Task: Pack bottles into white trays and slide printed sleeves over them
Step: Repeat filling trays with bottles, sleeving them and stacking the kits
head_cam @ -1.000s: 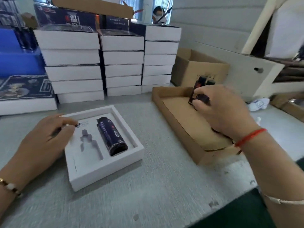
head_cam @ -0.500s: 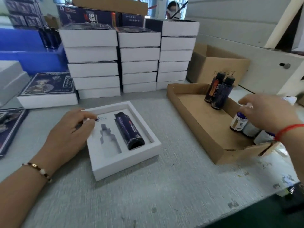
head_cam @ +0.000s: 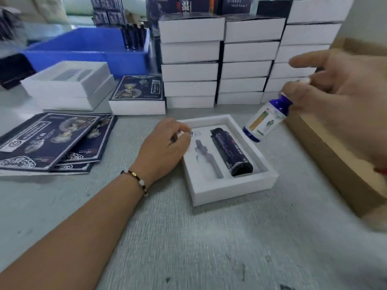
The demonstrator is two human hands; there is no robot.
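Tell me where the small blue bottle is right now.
In the head view, the small blue bottle is in the air, held by the right hand, tilted above the right edge of the white tray.

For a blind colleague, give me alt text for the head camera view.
A right hand carries a small blue bottle toward a white tray holding a dark bottle beside an empty slot; the left hand rests at the tray's left edge.
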